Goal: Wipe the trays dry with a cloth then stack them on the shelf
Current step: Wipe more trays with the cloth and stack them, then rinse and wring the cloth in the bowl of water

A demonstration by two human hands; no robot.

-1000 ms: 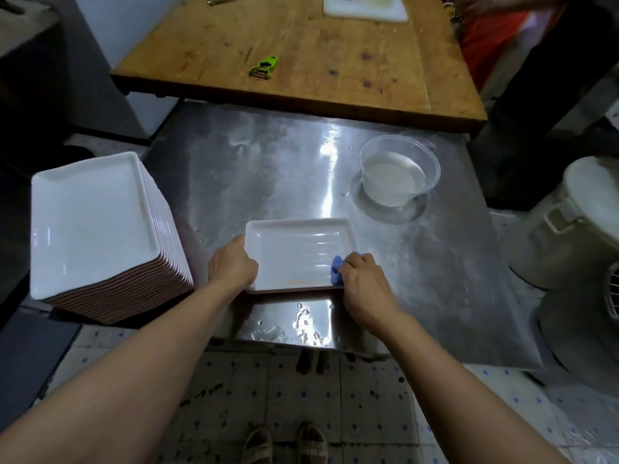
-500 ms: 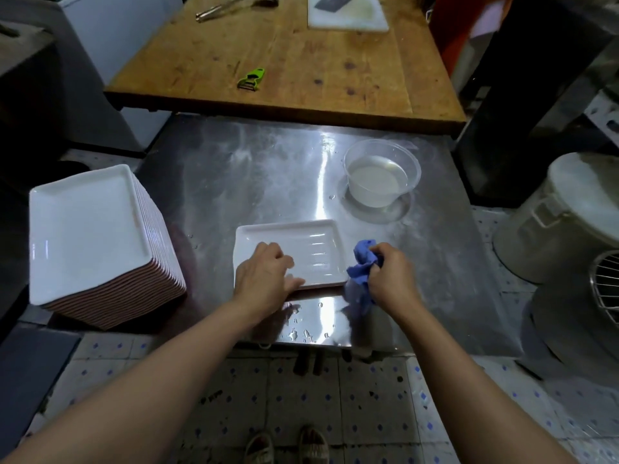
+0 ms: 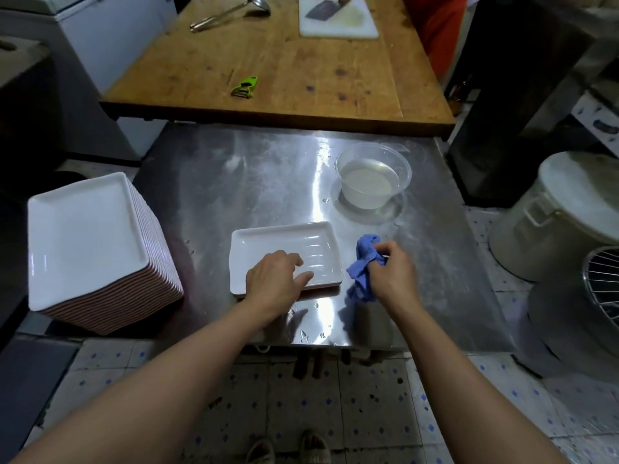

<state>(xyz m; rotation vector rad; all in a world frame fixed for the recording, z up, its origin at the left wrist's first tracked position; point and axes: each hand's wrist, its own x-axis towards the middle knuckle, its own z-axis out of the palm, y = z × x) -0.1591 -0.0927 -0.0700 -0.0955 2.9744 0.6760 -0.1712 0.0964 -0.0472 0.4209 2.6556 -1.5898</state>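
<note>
The left hand [image 3: 273,279] lies flat-fingered on the tray [image 3: 284,242], likely stiff, slick, best gripped by its rim; right hand [image 3: 393,276] bunches the cloth [image 3: 363,262].

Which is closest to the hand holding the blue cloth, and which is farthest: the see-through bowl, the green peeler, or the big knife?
From the right hand, in the head view:
1. Clear bowl, just beyond it on the steel table.
2. Green peeler, farther, left, on the wooden table.
3. Cleaver, farthest, on the white board.

bare steel table [image 3: 254,182] open at twelve o'clock, clear bowl [image 3: 373,182] blocking at one, tray stack [image 3: 87,236] at nine
</note>
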